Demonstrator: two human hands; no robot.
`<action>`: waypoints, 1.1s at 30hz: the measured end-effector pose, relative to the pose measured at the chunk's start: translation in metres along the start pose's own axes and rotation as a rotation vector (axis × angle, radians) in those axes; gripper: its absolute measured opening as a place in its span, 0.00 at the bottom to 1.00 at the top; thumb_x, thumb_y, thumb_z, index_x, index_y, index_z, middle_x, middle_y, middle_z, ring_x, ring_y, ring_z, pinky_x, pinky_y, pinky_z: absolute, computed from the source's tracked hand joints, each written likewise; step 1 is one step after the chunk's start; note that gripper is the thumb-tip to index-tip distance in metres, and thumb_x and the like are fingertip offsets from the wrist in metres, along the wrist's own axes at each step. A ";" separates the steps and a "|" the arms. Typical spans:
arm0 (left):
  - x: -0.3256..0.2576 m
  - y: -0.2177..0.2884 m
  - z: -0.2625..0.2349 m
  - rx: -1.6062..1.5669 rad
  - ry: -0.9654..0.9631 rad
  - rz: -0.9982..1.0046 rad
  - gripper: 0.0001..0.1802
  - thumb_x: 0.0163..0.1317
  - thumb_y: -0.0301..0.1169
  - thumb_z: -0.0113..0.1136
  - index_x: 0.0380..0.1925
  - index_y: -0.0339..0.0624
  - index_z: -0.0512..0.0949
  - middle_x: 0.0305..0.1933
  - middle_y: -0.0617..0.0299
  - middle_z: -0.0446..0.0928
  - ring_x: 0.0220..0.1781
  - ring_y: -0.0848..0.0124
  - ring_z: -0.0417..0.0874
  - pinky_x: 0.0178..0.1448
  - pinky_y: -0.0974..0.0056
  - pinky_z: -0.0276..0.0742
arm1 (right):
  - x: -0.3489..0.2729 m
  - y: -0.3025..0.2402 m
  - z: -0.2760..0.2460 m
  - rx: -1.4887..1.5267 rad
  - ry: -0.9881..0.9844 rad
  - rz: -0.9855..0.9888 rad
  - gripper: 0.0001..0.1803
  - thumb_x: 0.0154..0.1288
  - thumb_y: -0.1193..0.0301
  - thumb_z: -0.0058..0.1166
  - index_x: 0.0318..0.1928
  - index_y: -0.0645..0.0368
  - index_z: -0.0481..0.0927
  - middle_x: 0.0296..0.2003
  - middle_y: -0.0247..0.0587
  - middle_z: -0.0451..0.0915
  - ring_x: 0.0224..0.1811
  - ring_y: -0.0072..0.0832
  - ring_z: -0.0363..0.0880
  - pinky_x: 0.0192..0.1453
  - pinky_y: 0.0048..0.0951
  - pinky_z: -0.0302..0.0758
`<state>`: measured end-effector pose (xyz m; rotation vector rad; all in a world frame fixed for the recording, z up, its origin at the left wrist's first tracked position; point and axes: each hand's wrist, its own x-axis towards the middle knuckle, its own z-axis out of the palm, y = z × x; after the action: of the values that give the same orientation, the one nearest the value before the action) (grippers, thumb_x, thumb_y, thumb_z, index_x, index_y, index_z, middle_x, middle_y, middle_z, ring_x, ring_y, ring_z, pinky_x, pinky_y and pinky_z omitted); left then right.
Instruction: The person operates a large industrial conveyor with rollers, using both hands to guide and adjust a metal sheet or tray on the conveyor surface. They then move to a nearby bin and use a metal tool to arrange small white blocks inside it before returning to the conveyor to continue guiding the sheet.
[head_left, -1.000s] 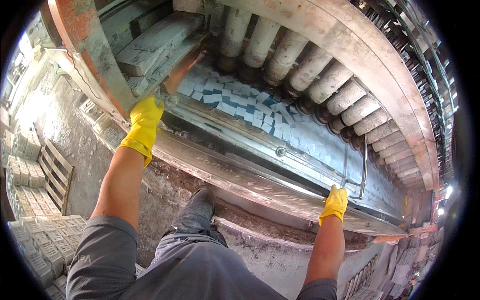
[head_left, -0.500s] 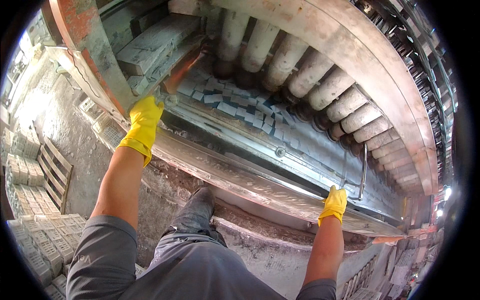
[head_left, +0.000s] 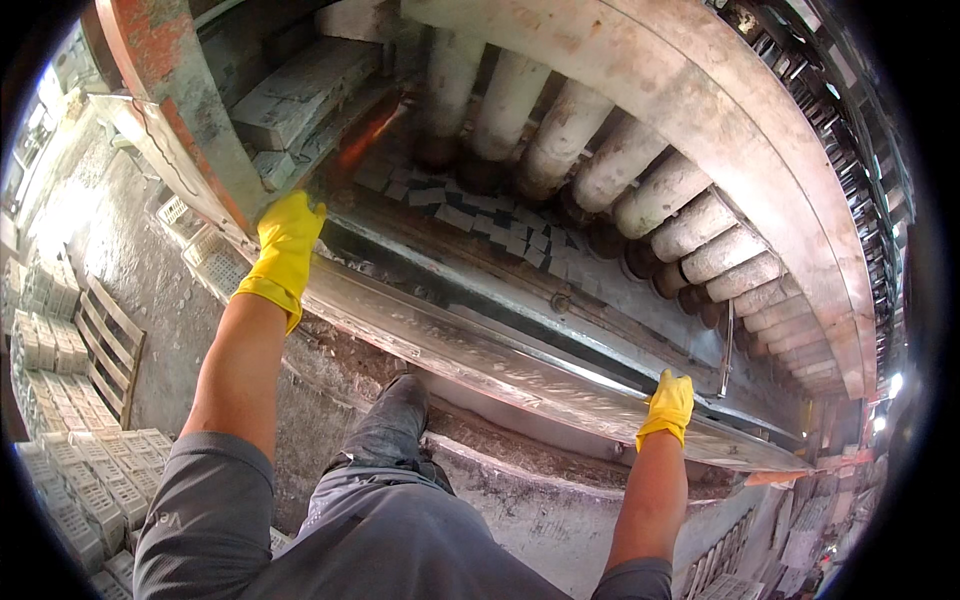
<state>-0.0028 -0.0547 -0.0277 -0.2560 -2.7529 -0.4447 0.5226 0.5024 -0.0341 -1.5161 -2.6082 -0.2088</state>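
My left hand point(head_left: 287, 240), in a yellow rubber glove, is closed over the far-left end of a long wet metal rail point(head_left: 500, 362), close to an orange-and-grey upright post point(head_left: 190, 110). Farther right along that same edge, my right hand point(head_left: 668, 408) in a matching glove has its fingers curled over the rail. Both undersides are hidden. Beyond the rail, many small pale rectangular pieces point(head_left: 480, 222) lie in rows on a dark wet bed. Neither hand touches them.
A row of thick, dirty cylinders point(head_left: 560, 135) hangs over the bed beneath a broad curved beam point(head_left: 700, 110). A thin metal rod point(head_left: 727, 350) stands beyond my right hand. Stacked white plastic crates point(head_left: 95, 480) and a wooden pallet point(head_left: 110, 345) are at left.
The cylinders and beam have shifted slightly toward the left and nearer. Pieces on the bed and the inner rail look darker. Both hands stay in place.
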 end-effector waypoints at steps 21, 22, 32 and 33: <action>0.020 -0.001 -0.012 -0.022 -0.042 -0.024 0.24 0.68 0.53 0.69 0.46 0.43 0.87 0.49 0.45 0.90 0.54 0.42 0.89 0.57 0.43 0.83 | 0.009 -0.030 -0.028 0.310 0.036 0.331 0.31 0.74 0.50 0.52 0.53 0.70 0.85 0.54 0.70 0.87 0.58 0.65 0.85 0.63 0.57 0.78; 0.021 -0.001 -0.013 -0.026 -0.058 -0.030 0.24 0.68 0.53 0.69 0.46 0.43 0.87 0.49 0.45 0.90 0.55 0.42 0.89 0.57 0.43 0.83 | 0.007 -0.036 -0.035 0.335 0.021 0.349 0.31 0.74 0.50 0.52 0.53 0.70 0.85 0.54 0.70 0.87 0.58 0.64 0.86 0.63 0.56 0.79; 0.039 -0.008 -0.013 -0.009 -0.098 -0.038 0.25 0.69 0.54 0.67 0.48 0.43 0.87 0.53 0.45 0.89 0.58 0.43 0.89 0.61 0.43 0.83 | 0.010 -0.066 -0.067 0.383 -0.043 0.447 0.31 0.76 0.49 0.55 0.56 0.68 0.85 0.56 0.67 0.88 0.58 0.59 0.88 0.63 0.56 0.81; 0.040 -0.009 -0.014 0.003 -0.109 -0.042 0.25 0.69 0.54 0.67 0.49 0.43 0.87 0.53 0.45 0.89 0.58 0.43 0.89 0.61 0.43 0.83 | 0.013 -0.064 -0.064 0.342 -0.041 0.455 0.31 0.76 0.49 0.55 0.56 0.68 0.85 0.57 0.67 0.87 0.59 0.60 0.88 0.63 0.56 0.80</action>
<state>-0.0382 -0.0624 -0.0035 -0.2277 -2.8702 -0.4497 0.4631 0.4708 0.0269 -1.9222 -2.1008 0.2956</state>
